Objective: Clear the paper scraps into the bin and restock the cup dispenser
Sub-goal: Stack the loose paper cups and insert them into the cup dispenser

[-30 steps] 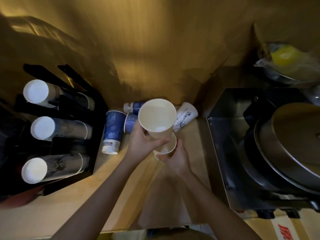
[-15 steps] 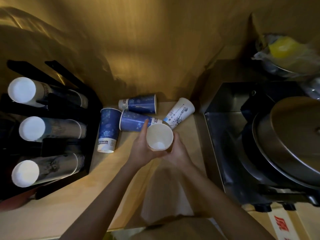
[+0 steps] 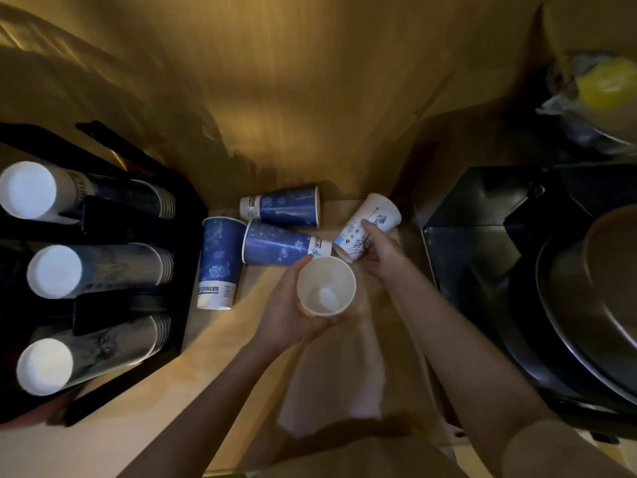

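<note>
Left hand [image 3: 287, 305] clasping an upright white cup [image 3: 325, 286] above the counter [image 3: 144, 401]; right hand [image 3: 377, 253] closed around a printed white cup [image 3: 374, 219] lying beside three toppled blue cups [image 3: 281, 243].

Wooden counter [image 3: 103, 439] is carrying black cup dispenser [image 3: 186, 270] at 9 o'clock, three blue cups [image 3: 220, 260] and white printed cup [image 3: 375, 219] lying toppled at 12, steel appliance [image 3: 465, 270] at 3.

Dim amber light on a wooden wall [image 3: 293, 98] and, seemingly, a wooden counter [image 3: 103, 426].
</note>
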